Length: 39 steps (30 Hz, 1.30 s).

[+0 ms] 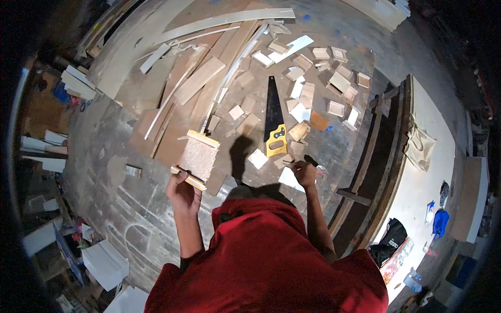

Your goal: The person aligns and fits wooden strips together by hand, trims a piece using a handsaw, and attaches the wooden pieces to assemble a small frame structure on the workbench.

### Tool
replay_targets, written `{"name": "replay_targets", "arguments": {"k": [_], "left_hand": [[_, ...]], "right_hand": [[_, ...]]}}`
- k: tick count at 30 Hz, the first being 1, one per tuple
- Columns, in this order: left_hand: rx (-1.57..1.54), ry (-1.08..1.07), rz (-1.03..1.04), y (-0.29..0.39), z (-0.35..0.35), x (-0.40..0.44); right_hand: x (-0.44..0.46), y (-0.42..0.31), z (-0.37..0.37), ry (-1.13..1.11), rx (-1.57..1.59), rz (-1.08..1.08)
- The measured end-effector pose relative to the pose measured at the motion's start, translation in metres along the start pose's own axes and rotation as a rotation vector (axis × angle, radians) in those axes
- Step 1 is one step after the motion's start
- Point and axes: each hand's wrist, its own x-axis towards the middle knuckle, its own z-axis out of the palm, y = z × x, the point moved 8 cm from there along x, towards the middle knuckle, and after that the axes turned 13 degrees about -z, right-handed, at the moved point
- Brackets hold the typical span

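My left hand [183,194] grips the lower edge of a small wooden frame [200,158], a roughly square piece with a pale, coarse-textured face between two yellowish wood strips. It is held up, apart from the floor. To the right, my right hand [305,174] has its fingers closed on something small and dark that I cannot make out. Beside that hand lies a white sheet-like piece [291,179]. A handsaw [274,117] with a black blade and yellow handle lies on the floor board ahead, between the two hands.
Several small wooden box-like pieces [339,82] and offcuts are scattered ahead. Long planks [201,81] lie at the upper left. At the right stands a pale-topped bench [417,193] with a cloth bag [419,145], a black pouch [392,236] and a bottle [412,283].
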Motion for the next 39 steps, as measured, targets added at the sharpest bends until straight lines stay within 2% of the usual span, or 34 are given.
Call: {"name": "replay_targets", "arguments": {"k": [1, 3, 4, 6, 8, 10, 11, 12, 14, 15, 18, 19, 21, 22, 24, 25, 27, 30, 32, 34, 36, 39], "left_hand": [[0.0, 0.022, 0.01, 0.004, -0.008, -0.001], [0.007, 0.033, 0.018, 0.014, -0.019, -0.002], [0.014, 0.042, 0.022, 0.018, -0.022, -0.003], [0.079, 0.05, 0.004, 0.024, -0.032, -0.007], [0.252, 0.063, 0.002, 0.029, -0.051, -0.004], [0.238, 0.106, -0.046, 0.022, -0.078, 0.004], [0.279, 0.079, -0.096, 0.014, -0.084, 0.01], [0.317, 0.052, -0.147, 0.003, -0.091, 0.016], [0.272, 0.075, -0.292, -0.024, -0.1, 0.028], [0.282, 0.045, -0.358, -0.036, -0.099, 0.034], [0.361, 0.045, -0.55, -0.075, -0.112, 0.055], [0.367, -0.016, -0.584, -0.084, -0.109, 0.062], [0.355, -0.079, -0.64, -0.08, -0.075, 0.059], [0.36, -0.206, -0.692, -0.078, -0.06, 0.061], [0.297, -0.347, -0.716, -0.093, -0.066, 0.075], [0.29, -0.349, -0.725, -0.101, -0.078, 0.085], [0.195, -0.529, -0.734, -0.109, -0.083, 0.096], [0.21, -0.509, -0.656, -0.1, -0.101, 0.114], [0.198, -0.463, -0.621, -0.09, -0.112, 0.116], [0.186, -0.416, -0.581, -0.075, -0.125, 0.123], [0.408, -0.321, -0.557, -0.06, -0.149, 0.129], [0.459, -0.283, -0.485, -0.029, -0.155, 0.121]], "right_hand": [[0.004, -0.014, -0.005, -0.003, 0.004, -0.003], [0.004, -0.024, -0.018, -0.016, -0.093, 0.172], [0.007, -0.024, -0.015, -0.02, -0.091, 0.168], [0.012, -0.034, -0.019, -0.05, -0.333, 0.173], [0.018, -0.048, -0.024, 0.005, -0.271, 0.128], [0.022, -0.053, -0.014, -0.077, -0.131, 0.138], [0.022, -0.054, 0.001, -0.153, 0.15, 0.161], [0.025, -0.06, 0.004, -0.158, 0.146, 0.163], [0.023, -0.095, 0.033, -0.303, 0.875, 0.261], [0.024, -0.119, 0.034, -0.347, 1.021, 0.257], [0.04, -0.195, 0.033, -0.378, 1.065, 0.205], [0.041, -0.203, 0.04, -0.402, 1.144, 0.242], [0.045, -0.212, 0.047, -0.402, 1.115, 0.305], [0.046, -0.215, 0.051, -0.401, 1.092, 0.357], [0.049, -0.218, 0.06, -0.407, 1.034, 0.36], [0.05, -0.216, 0.064, -0.343, 1.02, 0.323], [0.052, -0.214, 0.072, -0.284, 1.0, 0.293], [0.056, -0.217, 0.084, -0.284, 0.866, 0.351], [0.066, -0.233, 0.085, -0.286, 0.785, 0.262], [0.078, -0.231, 0.088, -0.231, 0.775, 0.305], [0.095, -0.223, 0.094, -0.106, 0.785, 0.361], [0.147, -0.222, 0.129, -0.09, 0.462, 0.044]]}}
